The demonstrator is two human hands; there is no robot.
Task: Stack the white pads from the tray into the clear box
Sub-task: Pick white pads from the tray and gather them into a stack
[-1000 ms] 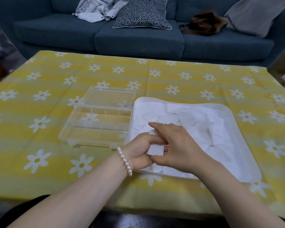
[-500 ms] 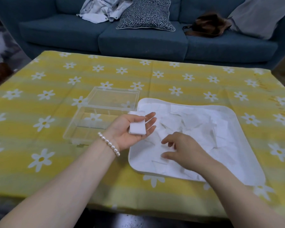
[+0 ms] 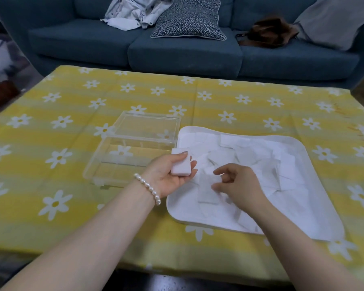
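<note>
A white tray (image 3: 315, 223) lies on the table right of centre, covered with several loose white pads (image 3: 246, 156). To its left stands the clear box (image 3: 105, 164), lid folded open behind it, with no pads visible in it. My left hand (image 3: 168, 175), palm up between box and tray, holds a small stack of white pads (image 3: 180, 164) under the thumb. My right hand (image 3: 240, 185) hovers over the near-left part of the tray with its fingers curled toward a pad (image 3: 206, 190); whether it grips that pad is unclear.
The table wears a yellow cloth with white daisies (image 3: 57, 202). Behind it stands a blue sofa (image 3: 185, 53) with a patterned cushion (image 3: 189, 19), crumpled clothes (image 3: 135, 13) and a brown bag (image 3: 269, 32).
My hands have parted. The left hand carried the small stack up and left toward the box and turned palm up. The right hand went back down onto the tray's pads.
</note>
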